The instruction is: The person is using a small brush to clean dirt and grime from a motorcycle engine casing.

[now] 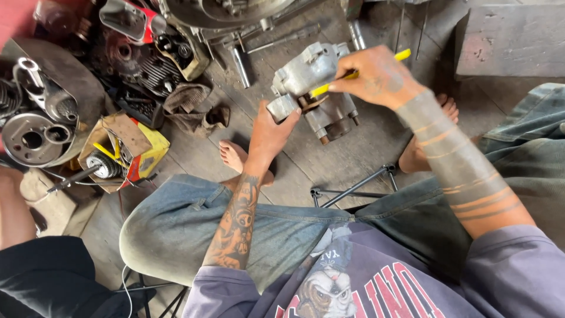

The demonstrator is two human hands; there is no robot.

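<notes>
Here the left hand (269,132) grips the lower end of a grey metal engine casing (315,88) held above the plank floor (347,162), while the right hand (376,76) pinches a yellow-handled tool (353,73) against it.

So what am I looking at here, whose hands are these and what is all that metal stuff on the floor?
This is one picture from a camera worn on a person's head, looking down at their own lap, jeans and bare feet. There is no machine: just two bare hands. The left hand steadies a grey cast-metal engine part that sits on the dark wooden plank floor. The right hand holds a thin yellow-handled tool whose tip goes into the part. To the left lie a torn cardboard box of small parts, a crumpled brown rag and a heap of dirty engine pieces. At the lower left edge sits another person.
</notes>
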